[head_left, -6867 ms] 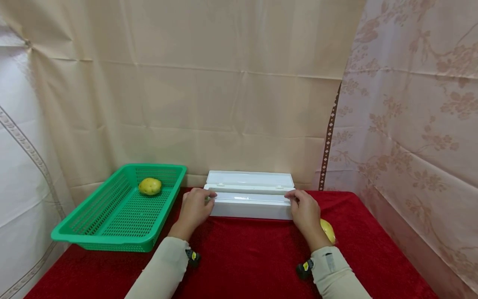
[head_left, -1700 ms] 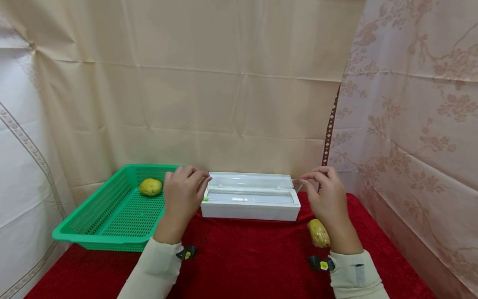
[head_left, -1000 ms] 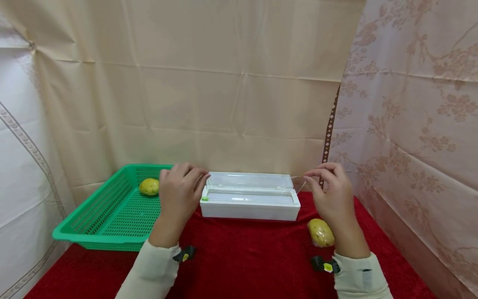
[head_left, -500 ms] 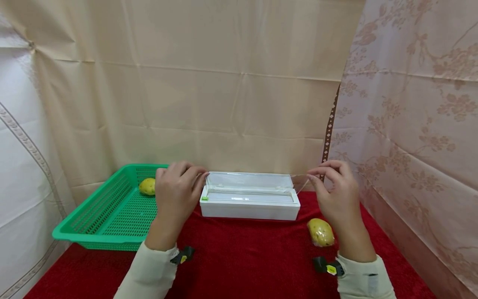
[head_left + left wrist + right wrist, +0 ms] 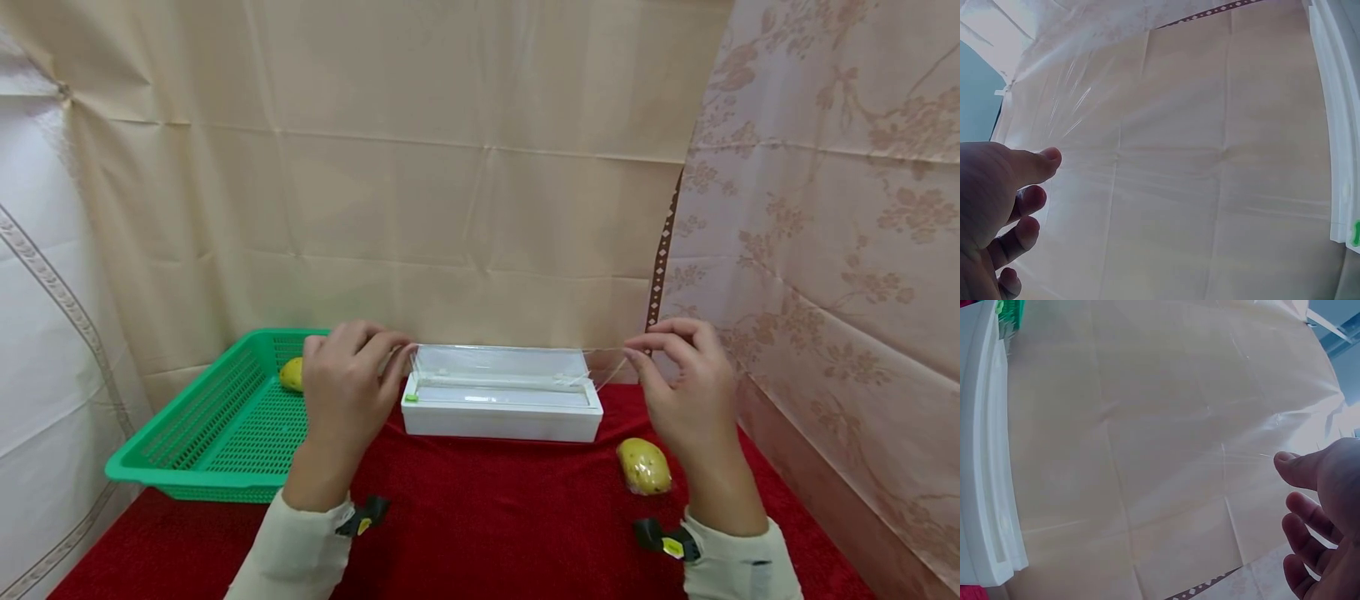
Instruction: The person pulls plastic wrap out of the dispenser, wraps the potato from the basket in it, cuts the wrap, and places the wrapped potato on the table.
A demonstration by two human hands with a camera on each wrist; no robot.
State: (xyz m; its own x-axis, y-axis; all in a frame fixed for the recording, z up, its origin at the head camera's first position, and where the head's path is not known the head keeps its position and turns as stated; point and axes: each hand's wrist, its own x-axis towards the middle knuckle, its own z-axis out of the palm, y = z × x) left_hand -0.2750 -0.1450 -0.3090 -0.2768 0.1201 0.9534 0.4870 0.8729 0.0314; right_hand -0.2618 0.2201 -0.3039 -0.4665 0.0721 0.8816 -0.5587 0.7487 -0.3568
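Observation:
A clear sheet of plastic wrap [image 5: 600,367] stretches up from a white wrap dispenser box [image 5: 502,423] whose lid is raised at the back. My left hand [image 5: 348,392] pinches one top corner of the wrap between thumb and fingers, left of the box. On the other side my right hand [image 5: 690,392] pinches the opposite corner, above the table. In the left wrist view, creases in the wrap fan out from the thumb tip. A potato [image 5: 644,467] covered in shiny wrap lies on the red cloth, just left of the right wrist.
To the left stands a green plastic basket [image 5: 210,487] with a yellow potato [image 5: 292,375] in it, partly hidden behind the left hand. Red cloth [image 5: 495,517] covers the table. A beige curtain [image 5: 480,208] hangs close behind the box.
Both hands have risen from the box's front and spread apart, drawing the wrap up and wider. The left hand now hides part of the basket's potato; the wrapped potato shows fully.

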